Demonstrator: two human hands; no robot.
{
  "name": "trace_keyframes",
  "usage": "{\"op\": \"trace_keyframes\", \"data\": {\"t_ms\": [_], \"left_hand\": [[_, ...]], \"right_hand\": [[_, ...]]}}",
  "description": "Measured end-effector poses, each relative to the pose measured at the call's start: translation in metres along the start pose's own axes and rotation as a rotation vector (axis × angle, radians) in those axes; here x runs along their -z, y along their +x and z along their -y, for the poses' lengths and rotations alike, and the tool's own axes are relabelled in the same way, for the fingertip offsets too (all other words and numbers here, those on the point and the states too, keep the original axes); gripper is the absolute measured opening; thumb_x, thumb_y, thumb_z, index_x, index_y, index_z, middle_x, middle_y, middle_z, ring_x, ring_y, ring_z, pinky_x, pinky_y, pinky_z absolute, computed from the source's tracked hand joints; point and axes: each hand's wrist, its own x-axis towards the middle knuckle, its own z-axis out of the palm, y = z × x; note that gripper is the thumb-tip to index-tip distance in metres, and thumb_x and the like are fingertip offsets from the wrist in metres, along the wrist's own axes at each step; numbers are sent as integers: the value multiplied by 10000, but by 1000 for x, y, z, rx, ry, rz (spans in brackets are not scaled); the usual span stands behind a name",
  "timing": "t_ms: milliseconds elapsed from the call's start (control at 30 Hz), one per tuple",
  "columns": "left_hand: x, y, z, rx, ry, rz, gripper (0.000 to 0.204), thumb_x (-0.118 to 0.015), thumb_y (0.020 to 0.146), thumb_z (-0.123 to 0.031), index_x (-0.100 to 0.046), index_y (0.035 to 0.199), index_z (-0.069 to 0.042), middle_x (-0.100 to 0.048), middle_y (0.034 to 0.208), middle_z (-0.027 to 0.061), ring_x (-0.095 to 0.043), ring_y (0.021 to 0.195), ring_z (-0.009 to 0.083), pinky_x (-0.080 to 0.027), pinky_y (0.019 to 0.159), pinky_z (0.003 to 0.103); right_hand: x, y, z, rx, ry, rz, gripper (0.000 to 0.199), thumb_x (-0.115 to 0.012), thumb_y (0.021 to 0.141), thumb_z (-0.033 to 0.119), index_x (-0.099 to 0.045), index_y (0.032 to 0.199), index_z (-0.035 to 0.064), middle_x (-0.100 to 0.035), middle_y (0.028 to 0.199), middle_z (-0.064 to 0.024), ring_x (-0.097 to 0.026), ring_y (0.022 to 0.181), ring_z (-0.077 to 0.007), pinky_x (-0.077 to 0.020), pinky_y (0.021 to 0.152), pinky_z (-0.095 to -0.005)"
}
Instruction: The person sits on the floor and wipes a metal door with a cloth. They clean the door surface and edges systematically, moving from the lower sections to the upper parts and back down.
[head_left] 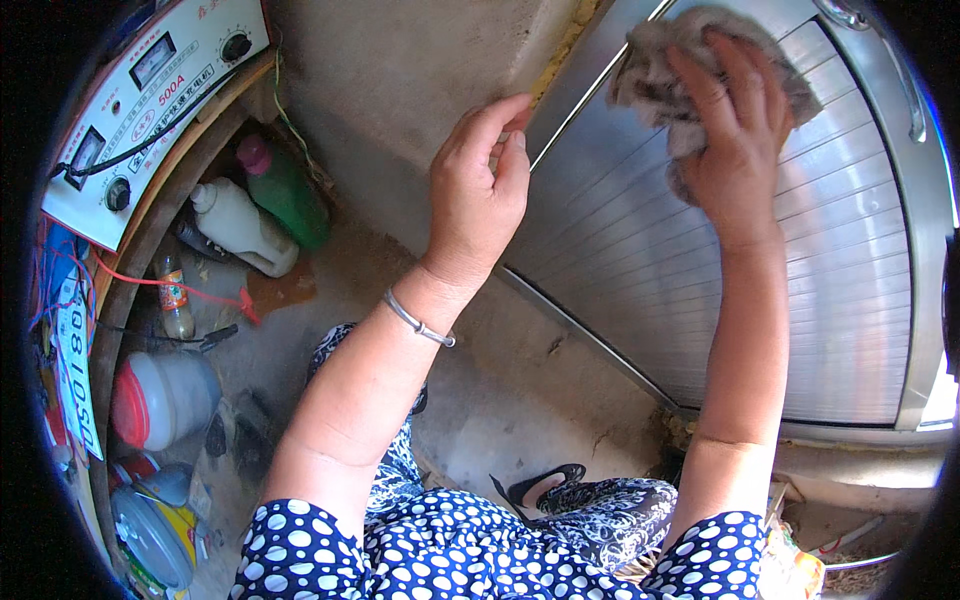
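Plainly, the right hand [735, 130] has hold of a rumpled grey-brown cloth [648, 72], its fingers bent and slightly spread across the fabric. The cloth lies against the upper part of a silver metal door [830, 290] with a lined, shiny panel, and part of it hangs out below the palm; how tightly the fingertips grip it I cannot tell. A curved silver handle [912, 100] sits near the door's edge, to the right of the cloth and apart from it.

The left hand [480, 185] is raised to the left of the door, with loosely curled fingers, a gap showing between thumb and forefinger and nothing visible in its grasp. A thin silver bangle [415, 322] rings that wrist. Both upper arms come out of dark blue sleeves with white dots [300, 550].

Over on the left stands a white metal box with dials and meters [150, 120]. Below its level, a green bottle with a pink cap [287, 195] leans beside a whitish plastic jug [240, 225]. Nearer the person are a small clear bottle with an orange label [174, 298] and a whitish tub with a red lid [185, 400], lying on its side.
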Motion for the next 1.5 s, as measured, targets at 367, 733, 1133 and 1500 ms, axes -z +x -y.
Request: {"op": "trace_keyframes", "data": {"t_ms": [367, 733, 1133, 1500], "left_hand": [[2, -7, 1, 126, -118, 119, 280, -488, 931, -11, -559, 1202, -12, -633, 1097, 86, -600, 997, 133, -472, 868, 258], [14, -8, 4, 286, -162, 178, 302, -486, 952, -49, -518, 1250, -7, -616, 1133, 105, -581, 1053, 169, -474, 889, 303], [32, -13, 3, 321, -123, 206, 308, -508, 953, -80, -512, 1251, -4, -614, 1121, 113, -586, 1042, 181, -481, 881, 309], [20, -11, 5, 322, -199, 150, 283, -505, 966, -130, -546, 1224, -20, -632, 1085, 84, -596, 994, 152, -490, 844, 290]], "right_hand": [[-85, -132, 85, 174, 262, 380, 338, -569, 756, 195, -628, 1087, 157, -519, 1285, -46, -459, 1216, -254, -397, 986, -402], [-234, -277, 220, -343, 720, 1123, 379, -488, 890, 185, -538, 1249, 74, -513, 1298, -116, -522, 1174, -263, -405, 1008, -371], [-208, -224, 241, -572, 738, 1472, 348, -420, 919, 188, -559, 1225, 99, -533, 1305, -106, -500, 1214, -298, -386, 1016, -429], [-89, -130, 120, 110, 274, 559, 371, -607, 739, 219, -639, 1095, 120, -529, 1265, -97, -430, 1247, -280, -365, 1003, -449]]}}
